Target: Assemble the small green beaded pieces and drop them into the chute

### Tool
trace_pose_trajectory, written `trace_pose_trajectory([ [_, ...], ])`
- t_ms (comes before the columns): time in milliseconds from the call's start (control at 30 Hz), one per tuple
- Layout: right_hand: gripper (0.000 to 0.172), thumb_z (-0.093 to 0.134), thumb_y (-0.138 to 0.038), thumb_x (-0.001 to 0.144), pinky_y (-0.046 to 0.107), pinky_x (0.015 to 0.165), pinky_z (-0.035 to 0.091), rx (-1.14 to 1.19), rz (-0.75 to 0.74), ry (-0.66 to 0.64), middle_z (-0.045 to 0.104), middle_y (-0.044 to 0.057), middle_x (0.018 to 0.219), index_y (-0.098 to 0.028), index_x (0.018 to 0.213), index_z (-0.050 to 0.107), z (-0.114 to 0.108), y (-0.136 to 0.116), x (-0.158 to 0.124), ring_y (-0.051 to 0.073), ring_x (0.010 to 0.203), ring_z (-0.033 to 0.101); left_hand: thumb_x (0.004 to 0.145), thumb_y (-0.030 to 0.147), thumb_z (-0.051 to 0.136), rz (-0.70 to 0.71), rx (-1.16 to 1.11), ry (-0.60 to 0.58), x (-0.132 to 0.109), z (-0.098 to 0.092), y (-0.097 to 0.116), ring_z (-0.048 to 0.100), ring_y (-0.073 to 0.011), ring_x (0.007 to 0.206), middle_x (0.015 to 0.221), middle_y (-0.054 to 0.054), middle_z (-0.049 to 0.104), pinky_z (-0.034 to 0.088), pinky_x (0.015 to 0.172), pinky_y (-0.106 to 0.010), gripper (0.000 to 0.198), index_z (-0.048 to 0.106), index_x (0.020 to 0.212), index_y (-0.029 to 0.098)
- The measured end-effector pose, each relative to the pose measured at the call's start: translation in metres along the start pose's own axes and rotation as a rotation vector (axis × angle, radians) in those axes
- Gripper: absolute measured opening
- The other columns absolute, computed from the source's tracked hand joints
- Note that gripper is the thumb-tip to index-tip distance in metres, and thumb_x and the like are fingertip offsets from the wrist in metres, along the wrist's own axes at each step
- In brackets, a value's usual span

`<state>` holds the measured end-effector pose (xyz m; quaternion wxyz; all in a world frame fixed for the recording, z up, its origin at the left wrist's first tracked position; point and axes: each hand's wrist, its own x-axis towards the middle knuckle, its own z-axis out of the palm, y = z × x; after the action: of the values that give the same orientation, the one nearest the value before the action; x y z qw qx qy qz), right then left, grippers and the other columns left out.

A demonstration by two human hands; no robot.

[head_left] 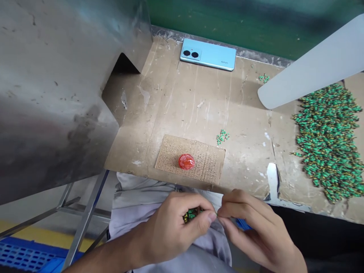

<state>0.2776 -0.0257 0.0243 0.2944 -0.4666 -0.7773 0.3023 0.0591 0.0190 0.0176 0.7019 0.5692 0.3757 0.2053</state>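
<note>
My left hand [173, 231] is shut on a small bunch of green-and-yellow parts [192, 215], held above my grey-clothed lap [127, 223]. Close beside it, my right hand [250, 223] pinches thumb and forefinger together near my left thumb. Anything between those fingertips is too small to tell. A blue object [243, 224] shows below my right hand, mostly hidden by it. A large heap of the green parts [327, 140] lies far right on the worn cardboard-covered bench [199, 110], with a small cluster [222, 136] mid-bench.
A red rounded object [186, 161] sits on a corrugated cardboard pad [170, 159]. A pale blue phone [208, 54] lies face down at the back. A grey metal housing [57, 94] fills the left, a white blade [313, 64] overhangs the right, and a blue crate [25, 256] sits below.
</note>
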Motion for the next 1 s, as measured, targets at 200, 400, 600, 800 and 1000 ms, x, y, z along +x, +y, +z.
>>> trace_pose_trajectory([
  [200, 0.015, 0.053, -0.007, 0.102, 0.026, 0.067, 0.055, 0.072, 0.023, -0.04, 0.065, 0.005, 0.09, -0.019, 0.107, 0.06, 0.002, 0.005, 0.007, 0.015, 0.079, 0.067, 0.1, 0.024, 0.061, -0.072, -0.059, 0.004, 0.0, -0.001, -0.003, 0.059, -0.0116, 0.067, 0.073, 0.003, 0.067, 0.047, 0.065, -0.02, 0.017, 0.074, 0.091, 0.017],
  [400, 0.012, 0.058, -0.008, 0.101, 0.024, 0.062, 0.052, 0.221, 0.005, -0.045, 0.062, 0.002, 0.088, -0.021, 0.103, 0.06, 0.006, 0.01, 0.024, 0.013, 0.074, 0.063, 0.099, 0.022, 0.062, -0.024, -0.002, 0.102, -0.004, -0.006, 0.0, 0.061, -0.0108, 0.065, 0.075, 0.002, 0.072, 0.047, 0.064, -0.02, 0.018, 0.075, 0.088, 0.016],
  [600, 0.012, 0.055, -0.01, 0.103, 0.024, 0.06, 0.049, 0.119, 0.029, 0.015, 0.06, 0.002, 0.087, -0.021, 0.105, 0.058, 0.009, 0.014, 0.047, 0.013, 0.072, 0.059, 0.097, 0.018, 0.064, 0.09, 0.171, 0.306, -0.01, -0.015, -0.001, 0.074, -0.0128, 0.07, 0.08, 0.0, 0.081, 0.056, 0.071, -0.02, 0.015, 0.079, 0.095, 0.017],
  [800, 0.011, 0.052, -0.012, 0.106, 0.026, 0.058, 0.048, -0.149, 0.026, 0.042, 0.061, 0.004, 0.094, -0.021, 0.109, 0.057, 0.013, 0.012, 0.069, 0.013, 0.07, 0.059, 0.095, 0.008, 0.064, 0.285, 0.393, 0.516, -0.012, -0.024, -0.015, 0.083, -0.0184, 0.089, 0.101, -0.007, 0.087, 0.065, 0.083, -0.023, 0.022, 0.08, 0.11, 0.013],
  [1000, 0.007, 0.05, -0.017, 0.109, 0.026, 0.055, 0.046, -0.26, 0.004, -0.003, 0.062, 0.002, 0.093, -0.02, 0.109, 0.057, 0.016, 0.009, 0.078, 0.012, 0.066, 0.059, 0.099, 0.009, 0.06, 0.343, 0.492, 0.495, -0.012, -0.024, -0.029, 0.084, -0.0225, 0.091, 0.103, -0.012, 0.086, 0.069, 0.086, -0.029, 0.029, 0.075, 0.124, 0.008],
])
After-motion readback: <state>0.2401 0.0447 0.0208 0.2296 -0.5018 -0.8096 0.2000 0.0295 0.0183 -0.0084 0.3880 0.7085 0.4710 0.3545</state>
